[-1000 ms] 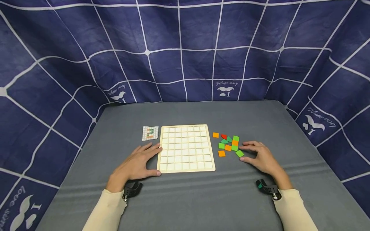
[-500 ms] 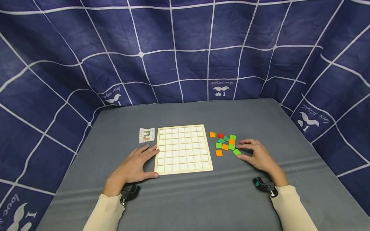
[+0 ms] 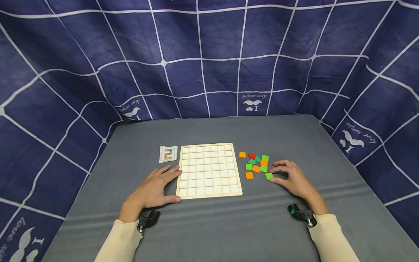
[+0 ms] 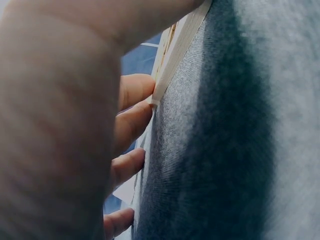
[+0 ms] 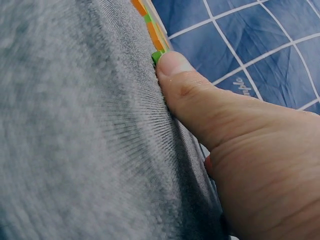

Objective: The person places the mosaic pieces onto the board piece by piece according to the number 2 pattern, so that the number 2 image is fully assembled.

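Note:
My left hand [image 3: 154, 189] rests at the left edge of a pale wooden grid board [image 3: 209, 171], fingers spread and relaxed, with fingertips and thumb at the rim. In the left wrist view the fingers [image 4: 135, 90] meet the board's side [image 4: 175, 55]. Right of the board, my right hand [image 3: 294, 180] pinches a light green square tile [image 3: 269, 176] between thumb and index finger, low at the table. The right wrist view has the thumb [image 5: 175, 65] against that tile's green edge [image 5: 157, 56]; the other fingers are mostly hidden there.
Several loose tiles lie between board and right hand: orange squares [image 3: 249, 175], light green squares [image 3: 249, 166], darker green pieces [image 3: 252, 161] and a red piece [image 3: 251, 155]. A printed pattern card [image 3: 168, 154] lies at the board's upper left. A blue checked curtain [image 3: 209, 72] surrounds the grey table [image 3: 209, 229].
The right thumb and index finger have closed in on the green tile, which has turned slightly. The left hand stays at the board's edge. The head view has shifted a little.

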`<act>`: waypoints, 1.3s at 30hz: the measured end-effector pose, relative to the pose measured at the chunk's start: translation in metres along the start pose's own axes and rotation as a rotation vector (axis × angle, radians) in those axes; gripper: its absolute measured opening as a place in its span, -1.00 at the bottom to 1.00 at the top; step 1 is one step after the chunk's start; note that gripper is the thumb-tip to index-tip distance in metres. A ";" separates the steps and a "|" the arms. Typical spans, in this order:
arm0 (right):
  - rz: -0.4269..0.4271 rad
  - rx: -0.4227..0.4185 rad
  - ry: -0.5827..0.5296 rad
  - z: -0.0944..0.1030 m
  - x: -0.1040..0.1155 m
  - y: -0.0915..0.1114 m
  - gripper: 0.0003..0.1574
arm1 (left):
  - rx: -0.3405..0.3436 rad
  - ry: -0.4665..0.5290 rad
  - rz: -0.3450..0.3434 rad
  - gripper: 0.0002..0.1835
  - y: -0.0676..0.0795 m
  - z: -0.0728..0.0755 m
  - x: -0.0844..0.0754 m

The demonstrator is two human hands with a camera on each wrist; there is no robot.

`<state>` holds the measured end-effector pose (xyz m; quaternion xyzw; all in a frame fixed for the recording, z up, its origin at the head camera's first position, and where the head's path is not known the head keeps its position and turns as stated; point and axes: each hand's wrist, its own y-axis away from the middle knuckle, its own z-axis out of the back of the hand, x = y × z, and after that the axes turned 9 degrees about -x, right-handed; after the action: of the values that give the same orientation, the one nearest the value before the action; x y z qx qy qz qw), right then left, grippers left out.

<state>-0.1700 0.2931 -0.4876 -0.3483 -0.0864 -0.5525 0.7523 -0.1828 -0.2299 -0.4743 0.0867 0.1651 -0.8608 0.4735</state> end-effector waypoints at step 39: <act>0.018 -0.089 0.054 -0.020 0.046 -0.028 -0.69 | -0.018 0.028 0.003 0.05 0.007 0.000 -0.002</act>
<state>-0.1826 0.2410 -0.4671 -0.3672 -0.0381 -0.5582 0.7431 -0.1759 -0.2316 -0.4750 0.0947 0.1795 -0.8573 0.4730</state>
